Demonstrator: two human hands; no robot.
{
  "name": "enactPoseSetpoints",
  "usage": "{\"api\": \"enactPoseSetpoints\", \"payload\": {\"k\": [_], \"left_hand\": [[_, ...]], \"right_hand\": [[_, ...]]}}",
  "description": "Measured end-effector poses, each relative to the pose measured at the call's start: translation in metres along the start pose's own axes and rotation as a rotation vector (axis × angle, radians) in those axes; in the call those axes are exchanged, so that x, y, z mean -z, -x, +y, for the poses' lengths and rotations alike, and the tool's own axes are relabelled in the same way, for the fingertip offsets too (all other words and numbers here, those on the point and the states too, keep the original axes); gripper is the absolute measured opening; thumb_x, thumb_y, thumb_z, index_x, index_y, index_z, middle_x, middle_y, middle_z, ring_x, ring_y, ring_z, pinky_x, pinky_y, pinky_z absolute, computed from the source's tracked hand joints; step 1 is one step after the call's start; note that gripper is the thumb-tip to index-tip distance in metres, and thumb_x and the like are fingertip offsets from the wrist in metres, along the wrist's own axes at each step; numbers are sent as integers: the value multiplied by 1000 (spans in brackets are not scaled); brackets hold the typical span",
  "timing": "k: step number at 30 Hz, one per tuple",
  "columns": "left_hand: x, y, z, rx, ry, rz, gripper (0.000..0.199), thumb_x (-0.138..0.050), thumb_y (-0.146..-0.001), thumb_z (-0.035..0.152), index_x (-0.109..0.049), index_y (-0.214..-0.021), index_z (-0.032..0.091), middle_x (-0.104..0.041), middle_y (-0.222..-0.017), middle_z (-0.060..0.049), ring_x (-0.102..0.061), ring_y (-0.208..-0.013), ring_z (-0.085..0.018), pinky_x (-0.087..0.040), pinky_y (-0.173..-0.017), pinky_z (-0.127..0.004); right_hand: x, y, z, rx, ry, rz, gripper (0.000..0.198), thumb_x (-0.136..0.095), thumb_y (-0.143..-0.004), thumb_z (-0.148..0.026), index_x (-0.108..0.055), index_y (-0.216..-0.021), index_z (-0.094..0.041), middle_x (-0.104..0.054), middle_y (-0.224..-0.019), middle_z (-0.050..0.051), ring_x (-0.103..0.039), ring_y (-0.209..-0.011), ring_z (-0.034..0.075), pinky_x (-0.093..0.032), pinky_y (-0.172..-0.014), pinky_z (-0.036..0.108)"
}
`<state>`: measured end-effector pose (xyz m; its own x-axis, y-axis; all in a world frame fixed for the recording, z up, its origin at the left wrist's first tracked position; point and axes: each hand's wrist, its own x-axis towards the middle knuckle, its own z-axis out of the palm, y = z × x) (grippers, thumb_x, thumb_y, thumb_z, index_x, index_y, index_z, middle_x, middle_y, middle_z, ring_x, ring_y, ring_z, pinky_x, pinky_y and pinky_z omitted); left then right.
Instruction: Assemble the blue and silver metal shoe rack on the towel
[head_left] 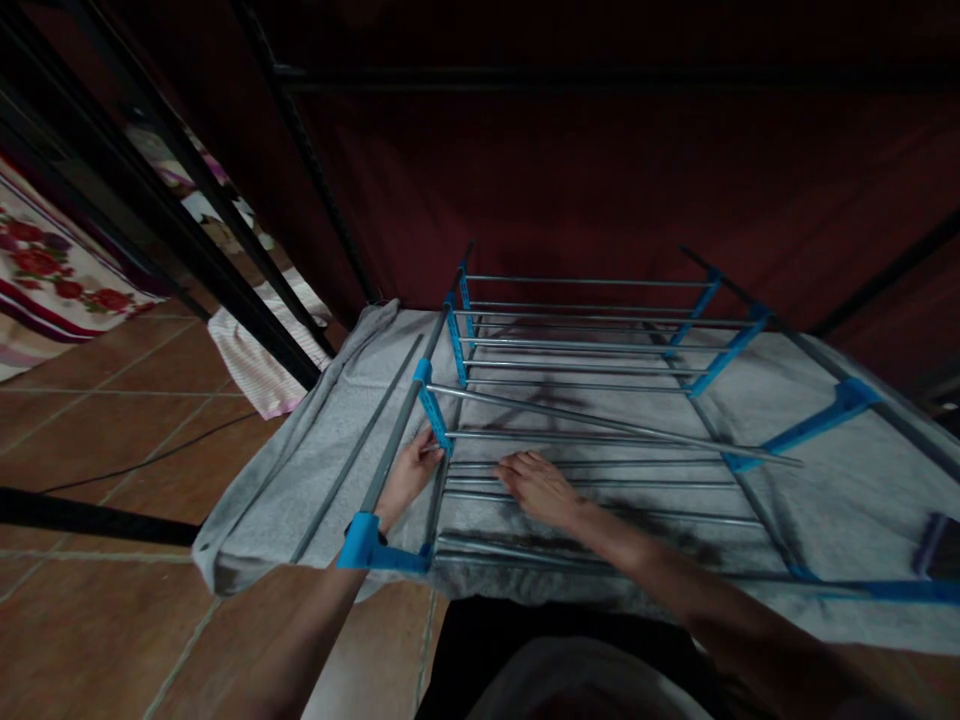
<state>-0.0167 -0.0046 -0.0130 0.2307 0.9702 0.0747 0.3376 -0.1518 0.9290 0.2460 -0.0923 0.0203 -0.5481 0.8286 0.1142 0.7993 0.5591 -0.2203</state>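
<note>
A shoe-rack-like frame of grey metal tubes with blue plastic brackets lies on a grey cloth-covered surface. My left hand (409, 472) reaches past the left side tube (394, 440), its fingers closed at the lower end of a blue bracket (435, 415). Inside the frame, my right hand (536, 487) is palm down with bent fingers closed on a thin metal rod (472, 480); its fingertips are partly hidden. One loose-looking rod (615, 415) slants across the frame from the left bracket, its right end resting near another blue bracket (799, 430).
A separate tube (356, 450) lies on the grey cloth (352, 370) left of the frame. Black metal posts (217, 220) stand at the left, with a dark red curtain (600, 180) behind. A striped cloth (259, 345) and a cable (150, 460) lie on the tiled floor (97, 430).
</note>
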Motion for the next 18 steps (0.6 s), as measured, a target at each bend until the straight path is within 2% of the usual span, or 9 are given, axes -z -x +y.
{"api": "enactPoseSetpoints", "payload": {"k": [3, 6, 9, 11, 15, 18], "left_hand": [[-2, 11, -11, -1, 23, -37, 48, -60, -79, 40, -63, -120, 15, -68, -122, -13, -63, -112, -26, -45, -105, -44], [-6, 18, -27, 26, 45, -38, 53, -62, -77, 42, -60, -123, 17, -69, -120, -12, -63, -113, -27, -46, -105, -45], [-8, 14, -42, 36, -5, 2, 56, -67, -71, 45, -60, -119, 17, -68, -115, -12, -65, -105, -28, -49, -99, -47], [-9, 7, -48, 16, -82, 4, 51, -66, -71, 49, -61, -110, 17, -68, -106, -11, -65, -97, -27, -51, -94, -47], [-9, -5, -47, -72, -234, 16, 41, -59, -74, 59, -62, -86, 20, -65, -89, -8, -62, -88, -26, -52, -89, -45], [-9, -7, -42, -99, -283, 37, 45, -54, -76, 65, -62, -85, 21, -65, -90, -8, -61, -92, -27, -50, -93, -46]], "right_hand": [[-18, 1, 6, -140, -48, -42, 27, -45, -99, -23, -62, -119, -17, -63, -118, 10, -56, -109, 22, -43, -98, 36], [-30, -14, 9, -206, -41, -40, 27, -47, -98, -25, -61, -119, -16, -62, -119, 11, -56, -110, 23, -43, -99, 38], [-34, -33, 8, -214, -3, -69, 25, -45, -98, -23, -62, -114, -16, -63, -118, 10, -57, -109, 23, -44, -99, 39], [-35, -43, 10, -197, 14, -103, 24, -44, -97, -21, -62, -112, -15, -64, -114, 10, -59, -105, 23, -46, -96, 38], [-31, -48, 15, -194, 4, -130, 26, -44, -92, -12, -58, -114, -14, -65, -115, 10, -60, -102, 23, -48, -88, 35], [-25, -46, 16, -214, -28, -140, 26, -41, -92, -10, -55, -114, -15, -65, -116, 9, -62, -99, 23, -48, -83, 33]]}}
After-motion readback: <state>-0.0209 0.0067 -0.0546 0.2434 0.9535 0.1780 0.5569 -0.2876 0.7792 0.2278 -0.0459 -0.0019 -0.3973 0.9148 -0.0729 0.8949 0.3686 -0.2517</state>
